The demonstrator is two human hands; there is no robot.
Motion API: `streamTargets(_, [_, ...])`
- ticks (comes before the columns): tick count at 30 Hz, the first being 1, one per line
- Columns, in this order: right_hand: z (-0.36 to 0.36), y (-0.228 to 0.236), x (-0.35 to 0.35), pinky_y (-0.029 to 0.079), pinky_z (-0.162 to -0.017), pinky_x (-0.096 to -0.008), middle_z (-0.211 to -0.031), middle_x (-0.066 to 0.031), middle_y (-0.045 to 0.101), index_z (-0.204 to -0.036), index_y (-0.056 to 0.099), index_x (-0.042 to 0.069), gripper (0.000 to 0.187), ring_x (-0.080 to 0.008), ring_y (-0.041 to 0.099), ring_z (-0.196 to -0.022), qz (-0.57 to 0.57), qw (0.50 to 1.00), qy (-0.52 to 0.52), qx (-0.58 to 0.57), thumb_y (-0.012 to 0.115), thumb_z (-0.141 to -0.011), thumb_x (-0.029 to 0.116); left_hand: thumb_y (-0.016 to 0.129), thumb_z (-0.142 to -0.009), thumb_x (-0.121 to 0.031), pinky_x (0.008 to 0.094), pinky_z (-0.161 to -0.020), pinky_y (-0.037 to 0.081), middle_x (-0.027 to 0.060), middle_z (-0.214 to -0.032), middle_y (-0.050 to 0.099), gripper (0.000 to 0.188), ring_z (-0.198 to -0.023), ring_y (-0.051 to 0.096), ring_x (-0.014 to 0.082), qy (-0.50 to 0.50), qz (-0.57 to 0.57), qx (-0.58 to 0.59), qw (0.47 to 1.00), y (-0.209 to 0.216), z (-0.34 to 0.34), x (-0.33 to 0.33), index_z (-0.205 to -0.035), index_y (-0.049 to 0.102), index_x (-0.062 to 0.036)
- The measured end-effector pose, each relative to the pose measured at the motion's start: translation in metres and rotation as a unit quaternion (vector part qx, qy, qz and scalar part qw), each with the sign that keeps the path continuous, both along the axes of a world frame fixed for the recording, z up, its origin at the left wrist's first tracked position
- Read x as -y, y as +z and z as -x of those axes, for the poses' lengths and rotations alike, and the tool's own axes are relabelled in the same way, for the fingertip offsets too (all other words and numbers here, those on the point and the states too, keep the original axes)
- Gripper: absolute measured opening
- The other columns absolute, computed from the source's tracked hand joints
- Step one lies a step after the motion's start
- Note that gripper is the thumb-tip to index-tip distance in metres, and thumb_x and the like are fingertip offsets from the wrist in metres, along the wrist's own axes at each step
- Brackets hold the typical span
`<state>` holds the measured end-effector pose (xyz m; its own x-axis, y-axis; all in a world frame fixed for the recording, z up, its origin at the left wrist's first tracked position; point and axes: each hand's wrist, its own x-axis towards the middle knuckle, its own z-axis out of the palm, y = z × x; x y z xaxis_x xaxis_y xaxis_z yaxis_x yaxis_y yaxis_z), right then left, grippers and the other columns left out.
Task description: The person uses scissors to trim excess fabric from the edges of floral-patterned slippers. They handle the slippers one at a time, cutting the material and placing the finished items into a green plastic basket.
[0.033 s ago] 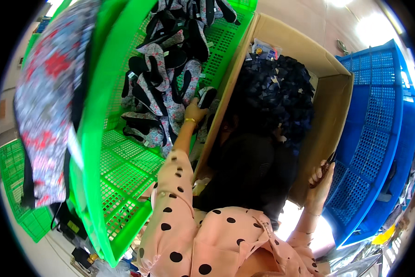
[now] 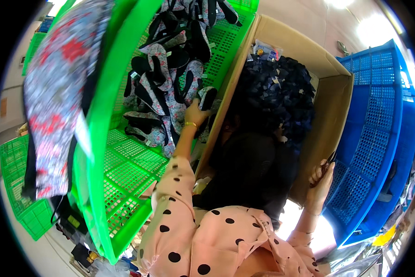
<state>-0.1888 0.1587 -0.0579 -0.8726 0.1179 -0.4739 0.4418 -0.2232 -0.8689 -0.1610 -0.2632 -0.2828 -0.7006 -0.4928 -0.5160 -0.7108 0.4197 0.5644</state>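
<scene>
My left hand [image 2: 196, 114], with a yellow bracelet at the wrist, reaches into the green crate. Its fingers are closed on the edge of a slipper-shaped floral fabric piece [image 2: 208, 98] with black lining. A heap of like floral pieces [image 2: 153, 94] lies around and beyond it, some with small white tags. At the right, beside the carton's near side, my right hand [image 2: 322, 177] is wrapped round a dark-handled pair of scissors [image 2: 331, 158]. The blades point away from me, and most of the handle is hidden by the fingers.
The green crate [image 2: 124, 203] stands at my left. A large floral piece [image 2: 62, 106] hangs by its outer side, close and blurred. Between my arms is a cardboard carton [image 2: 330, 111] with dark scraps [image 2: 281, 87]. Blue crates [image 2: 369, 120] stand at the right.
The hanging floral piece and the crate's left edge have shifted slightly right in view. My left forearm has moved a little; both hands stay closed where they were.
</scene>
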Motion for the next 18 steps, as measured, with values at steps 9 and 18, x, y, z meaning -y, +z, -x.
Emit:
streamTargets(9, [-0.061, 0.066, 0.039, 0.038, -0.054, -0.0211, -0.070, 0.0029, 0.052, -0.116, 0.060, 0.002, 0.035, -0.0060, 0.045, -0.058, -0.144, 0.938, 0.234, -0.211, 0.066, -0.092, 0.027, 0.084, -0.067, -0.027, 0.0438, -0.082, 0.050, 0.0206, -0.106, 0.061, 0.070, -0.096, 0.060, 0.0394, -0.179, 0.177, -0.321, 0.913, 0.256, -0.087, -0.145, -0.122, 0.051, 0.0002])
streamTargets(18, [-0.119, 0.030, 0.002, 0.037, -0.052, -0.0284, -0.064, -0.0031, 0.045, -0.093, 0.060, -0.001, 0.035, -0.0088, 0.037, -0.062, -0.211, 0.939, 0.215, -0.168, 0.078, -0.084, 0.028, 0.057, -0.082, -0.002, 0.0340, -0.066, 0.053, 0.0129, -0.099, 0.062, 0.027, -0.080, 0.063, 0.0282, -0.344, 0.099, -0.426, 0.831, 0.248, -0.161, -0.254, -0.109, 0.059, -0.0001])
